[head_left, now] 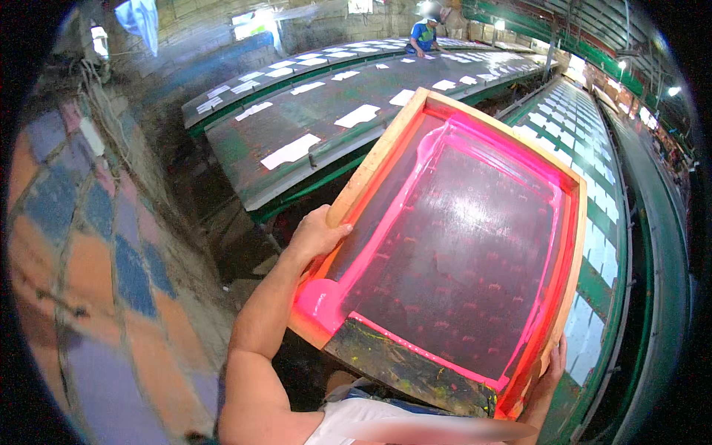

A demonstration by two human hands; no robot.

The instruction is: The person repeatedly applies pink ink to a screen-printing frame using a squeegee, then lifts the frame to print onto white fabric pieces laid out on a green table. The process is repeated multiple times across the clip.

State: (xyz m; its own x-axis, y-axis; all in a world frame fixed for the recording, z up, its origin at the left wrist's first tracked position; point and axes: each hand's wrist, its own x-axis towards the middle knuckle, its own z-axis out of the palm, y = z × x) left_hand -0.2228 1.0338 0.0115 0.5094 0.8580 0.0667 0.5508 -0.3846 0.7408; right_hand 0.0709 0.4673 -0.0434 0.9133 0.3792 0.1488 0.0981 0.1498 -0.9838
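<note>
A large wooden-framed printing screen is held tilted in front of me, its dark mesh edged with wet bright pink ink. My left hand grips the left side of the frame, thumb over the edge. On the lower right side my right hand is closed round the frame, its fingers partly hidden behind the wood. Across the screen's near end lies a dark, paint-stained squeegee board. Pink ink pools in the lower left corner.
Long dark printing tables with white cut pieces run away ahead. To the right, a green table carries rows of pale pieces. A person in blue leans over a far table. A colour-painted wall stands at left.
</note>
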